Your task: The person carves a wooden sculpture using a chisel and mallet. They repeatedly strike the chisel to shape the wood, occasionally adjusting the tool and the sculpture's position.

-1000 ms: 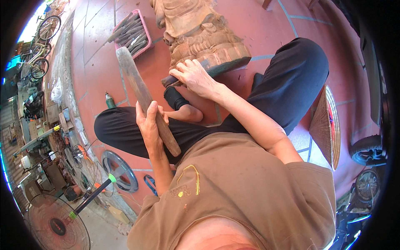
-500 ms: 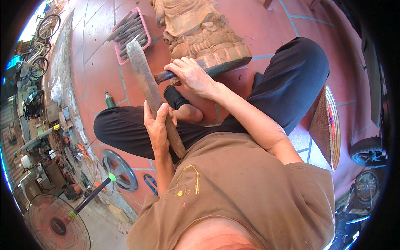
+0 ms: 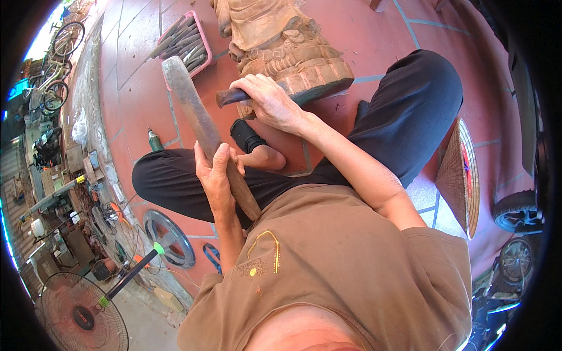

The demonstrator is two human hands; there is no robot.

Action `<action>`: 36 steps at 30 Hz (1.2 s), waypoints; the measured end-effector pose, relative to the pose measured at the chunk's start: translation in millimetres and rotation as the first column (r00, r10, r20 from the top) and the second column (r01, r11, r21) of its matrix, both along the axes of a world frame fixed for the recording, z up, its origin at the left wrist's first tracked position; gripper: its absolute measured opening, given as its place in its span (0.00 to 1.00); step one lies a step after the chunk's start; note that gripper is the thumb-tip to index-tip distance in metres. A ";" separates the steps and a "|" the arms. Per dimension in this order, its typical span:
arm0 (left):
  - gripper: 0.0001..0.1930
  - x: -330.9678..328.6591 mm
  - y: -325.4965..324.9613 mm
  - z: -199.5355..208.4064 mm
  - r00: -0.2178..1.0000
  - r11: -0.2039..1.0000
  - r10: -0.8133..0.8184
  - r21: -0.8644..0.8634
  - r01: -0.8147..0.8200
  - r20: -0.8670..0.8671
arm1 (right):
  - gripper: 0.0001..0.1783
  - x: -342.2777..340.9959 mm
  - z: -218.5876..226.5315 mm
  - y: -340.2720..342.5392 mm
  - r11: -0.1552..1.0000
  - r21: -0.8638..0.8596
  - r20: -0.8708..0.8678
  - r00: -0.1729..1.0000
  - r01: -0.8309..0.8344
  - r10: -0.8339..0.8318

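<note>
My left hand [image 3: 215, 178] is closed round a long, flat wooden mallet [image 3: 196, 108], a worn bar whose far end is raised and whose near end rests toward my lap. In my right hand [image 3: 269, 104] is the dark handle of a chisel [image 3: 230, 97], its butt end pointing left at the mallet, with a gap between them. The chisel's blade is hidden behind my fingers. Just beyond that hand lies a carved wooden statue [image 3: 293, 55], with draped folds and a rough base; the base's cut edge is nearest to me.
A pink basket [image 3: 205, 36] full of chisels stands at the far left on red floor tiles. A small green bottle [image 3: 154, 140] is beside my left knee. A standing fan [image 3: 85, 316] is at the lower left, and a conical straw hat [image 3: 456, 178] at my right.
The mallet's far end has swung left, away from the chisel's butt. My right hand and the chisel have shifted slightly, the handle lying more level.
</note>
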State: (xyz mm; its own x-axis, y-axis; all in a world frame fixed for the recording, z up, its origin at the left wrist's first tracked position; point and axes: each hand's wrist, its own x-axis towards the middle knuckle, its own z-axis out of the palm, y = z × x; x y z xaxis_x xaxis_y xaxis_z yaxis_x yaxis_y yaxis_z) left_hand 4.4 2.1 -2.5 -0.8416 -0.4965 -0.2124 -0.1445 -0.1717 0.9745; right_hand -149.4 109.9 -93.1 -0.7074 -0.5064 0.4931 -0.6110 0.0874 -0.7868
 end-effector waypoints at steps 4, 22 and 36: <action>0.22 -0.2 -2.5 0.6 1.000 1.000 -0.006 0.008 0.006 -0.024 | 0.19 0.2 -0.7 -1.3 1.000 0.000 -0.003 1.000 -0.012 0.012; 0.22 -3.2 2.6 0.7 1.000 1.000 -0.006 -0.006 0.006 -0.011 | 0.20 -5.6 0.1 1.0 1.000 -0.022 0.001 1.000 0.021 -0.021; 0.22 -4.4 3.7 0.3 0.981 0.987 -0.117 -0.091 0.132 0.154 | 0.20 -7.9 1.2 3.0 0.997 -0.070 0.093 0.996 0.019 -0.012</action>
State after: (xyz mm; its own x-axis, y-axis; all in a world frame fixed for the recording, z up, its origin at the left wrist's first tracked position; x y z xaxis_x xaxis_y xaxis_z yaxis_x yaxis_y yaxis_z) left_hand 0.0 5.7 -2.2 -0.8612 -0.4153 -0.2931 -0.3019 -0.0459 0.9522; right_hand -157.3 112.9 -91.9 -0.7591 -0.4609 0.4598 -0.5346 0.0382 -0.8442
